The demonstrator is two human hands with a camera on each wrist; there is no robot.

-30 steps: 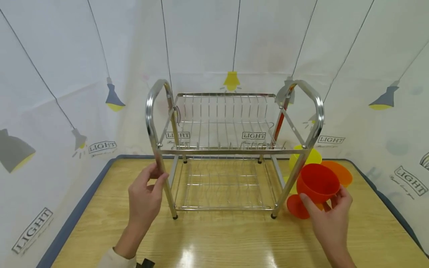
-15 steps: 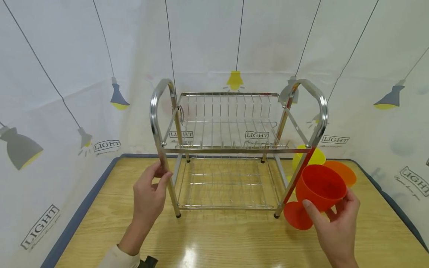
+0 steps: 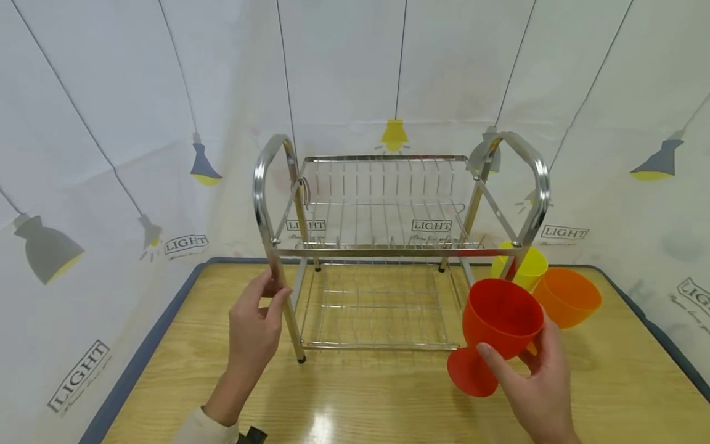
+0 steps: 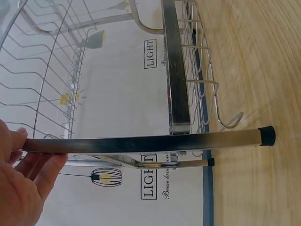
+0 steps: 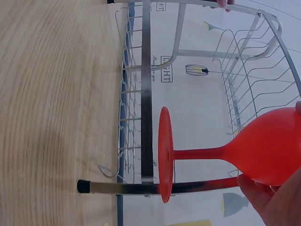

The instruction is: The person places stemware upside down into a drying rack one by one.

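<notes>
A red plastic goblet (image 3: pixel 499 314) is held by its bowl in my right hand (image 3: pixel 535 376), tilted, its mouth facing up and its round foot toward the lower left. In the right wrist view the goblet's stem and foot (image 5: pixel 165 155) show in front of the rack. My left hand (image 3: pixel 257 324) grips the front left leg of a two-tier metal dish rack (image 3: pixel 383 251). Thumb and fingers pinch that leg (image 4: pixel 141 143) in the left wrist view. Behind the right hand stand an orange goblet (image 3: pixel 568 299) and a yellow goblet (image 3: pixel 527 265), their lower parts partly hidden.
The rack stands on a wooden table (image 3: pixel 355 401) with a dark blue edge band (image 3: pixel 150 345). A pale cloth printed with lamps (image 3: pixel 355 74) hangs behind and at the sides. Near the left sleeve (image 3: pixel 208 427) is a small black object (image 3: pixel 254 435).
My right hand has brought the red goblet left and nearer, in front of the rack's right leg, uncovering more of the orange goblet. The left hand keeps its grip on the rack leg.
</notes>
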